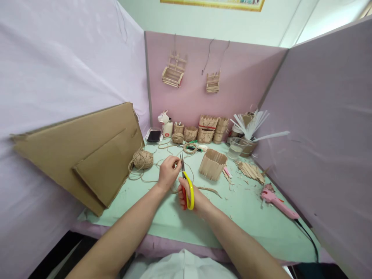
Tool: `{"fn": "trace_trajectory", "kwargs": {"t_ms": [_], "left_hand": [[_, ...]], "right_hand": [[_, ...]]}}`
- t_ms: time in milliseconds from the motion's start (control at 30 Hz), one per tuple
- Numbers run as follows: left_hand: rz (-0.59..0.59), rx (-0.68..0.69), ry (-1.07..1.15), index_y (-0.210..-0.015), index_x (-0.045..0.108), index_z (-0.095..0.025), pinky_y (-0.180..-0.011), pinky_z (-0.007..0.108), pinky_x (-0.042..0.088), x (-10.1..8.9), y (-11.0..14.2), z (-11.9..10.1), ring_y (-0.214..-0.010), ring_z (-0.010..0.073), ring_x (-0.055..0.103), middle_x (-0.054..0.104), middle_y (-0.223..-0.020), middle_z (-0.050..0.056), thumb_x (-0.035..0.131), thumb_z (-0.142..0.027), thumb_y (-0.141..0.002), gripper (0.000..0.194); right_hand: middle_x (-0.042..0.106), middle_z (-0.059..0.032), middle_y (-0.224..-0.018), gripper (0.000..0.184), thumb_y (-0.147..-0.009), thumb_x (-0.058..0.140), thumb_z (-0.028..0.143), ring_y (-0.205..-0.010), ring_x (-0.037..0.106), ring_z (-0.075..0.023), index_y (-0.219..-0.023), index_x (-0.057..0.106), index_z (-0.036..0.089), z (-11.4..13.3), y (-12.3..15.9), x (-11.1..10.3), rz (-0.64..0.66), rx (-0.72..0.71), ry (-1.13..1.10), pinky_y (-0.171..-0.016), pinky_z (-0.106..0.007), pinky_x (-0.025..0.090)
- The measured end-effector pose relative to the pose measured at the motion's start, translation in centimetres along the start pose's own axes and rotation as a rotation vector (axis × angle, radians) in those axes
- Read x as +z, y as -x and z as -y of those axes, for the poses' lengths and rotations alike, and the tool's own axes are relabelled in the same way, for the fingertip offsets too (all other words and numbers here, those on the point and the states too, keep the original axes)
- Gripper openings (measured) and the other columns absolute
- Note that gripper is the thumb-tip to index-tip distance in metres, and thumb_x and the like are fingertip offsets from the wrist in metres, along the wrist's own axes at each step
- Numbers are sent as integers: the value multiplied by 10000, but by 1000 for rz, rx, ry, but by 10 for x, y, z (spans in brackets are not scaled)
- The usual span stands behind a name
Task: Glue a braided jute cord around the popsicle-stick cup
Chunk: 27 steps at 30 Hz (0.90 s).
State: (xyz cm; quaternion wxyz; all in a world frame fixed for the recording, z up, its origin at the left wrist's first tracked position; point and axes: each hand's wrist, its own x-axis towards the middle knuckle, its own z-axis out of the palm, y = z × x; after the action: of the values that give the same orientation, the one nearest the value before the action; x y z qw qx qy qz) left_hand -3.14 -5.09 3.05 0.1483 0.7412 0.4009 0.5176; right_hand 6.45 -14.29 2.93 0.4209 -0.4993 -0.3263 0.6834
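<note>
My right hand (186,192) grips a pair of scissors (189,190) with one yellow and one red handle. Their blades point away from me, slightly parted at the tips. Just left of the blades, my left hand (169,171) is closed in a pinch; it seems to have the twine, though the strand between the fingers is too small to make out clearly. Loose twine (190,170) curls on the table around both hands. A braided twine length (209,190) lies right of my right hand. Beyond it stands a basket of wooden sticks (213,164).
A twine ball (143,159) sits by leaning cardboard (101,155) at left. To the right are loose wooden sticks (250,171), a pink glue gun (279,203) with its cord, and a clear cup (235,148). Small baskets (205,135) line the back wall.
</note>
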Motion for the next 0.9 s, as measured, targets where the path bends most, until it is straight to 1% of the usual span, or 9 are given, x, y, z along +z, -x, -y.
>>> {"fn": "trace_trajectory", "kwargs": {"t_ms": [133, 233, 433, 533, 633, 733, 833, 900], "left_hand": [[15, -28, 24, -731, 582, -178, -625, 235, 376, 1, 0, -1, -658, 125, 488, 564, -714, 12, 490, -222, -817, 134], [13, -33, 34, -724, 581, -178, -629, 239, 377, 1, 1, -2, -657, 126, 489, 562, -705, 11, 490, -226, -816, 138], [8, -61, 46, -716, 583, -183, -633, 243, 379, 1, 1, -2, -663, 130, 491, 564, -705, 12, 489, -219, -803, 133], [-1, -60, 45, -713, 582, -183, -635, 241, 379, 0, 0, -2, -661, 131, 495, 559, -700, 11, 486, -216, -799, 133], [-12, -48, 45, -714, 585, -180, -638, 241, 379, 0, 1, -2, -658, 130, 497, 561, -697, 11, 485, -218, -799, 137], [-24, -56, 64, -718, 597, -174, -644, 243, 383, 1, 1, 0, -660, 126, 497, 571, -702, 14, 488, -221, -795, 141], [-63, -138, 156, -709, 605, -169, -653, 245, 398, 2, -1, 2, -668, 124, 507, 583, -699, 12, 511, -254, -776, 143], [-75, -264, 297, -708, 598, -163, -605, 229, 397, 2, -5, 3, -634, 112, 495, 567, -669, 1, 547, -296, -749, 149]], "right_hand": [[332, 115, -450, 462, -728, 548, 657, -353, 320, -70, -749, 401, 219, 0, -1, 2, -3, 4, -8, -364, -197, 287], [293, 123, -434, 487, -704, 551, 682, -347, 280, -65, -733, 388, 224, 0, 0, 5, -17, -20, -7, -353, -192, 267], [258, 124, -424, 510, -696, 537, 713, -337, 242, -64, -707, 364, 233, 2, -2, 7, -22, -6, 9, -343, -195, 234], [227, 126, -429, 530, -703, 519, 730, -341, 185, -53, -688, 332, 234, 3, -2, 7, -27, -2, 9, -346, -183, 179], [230, 126, -445, 548, -692, 538, 733, -359, 151, -44, -695, 305, 236, 2, 3, 9, -22, -17, -8, -358, -173, 120], [247, 122, -450, 556, -682, 542, 740, -366, 166, -49, -701, 300, 240, 3, 6, 10, -9, -52, 1, -363, -178, 117], [256, 113, -448, 540, -702, 505, 743, -370, 204, -60, -685, 315, 238, 12, -1, 2, 1, -100, 91, -375, -194, 155], [304, 97, -456, 496, -722, 520, 697, -388, 265, -73, -685, 354, 231, 25, -15, -9, -45, -171, 238, -399, -213, 212]]}}
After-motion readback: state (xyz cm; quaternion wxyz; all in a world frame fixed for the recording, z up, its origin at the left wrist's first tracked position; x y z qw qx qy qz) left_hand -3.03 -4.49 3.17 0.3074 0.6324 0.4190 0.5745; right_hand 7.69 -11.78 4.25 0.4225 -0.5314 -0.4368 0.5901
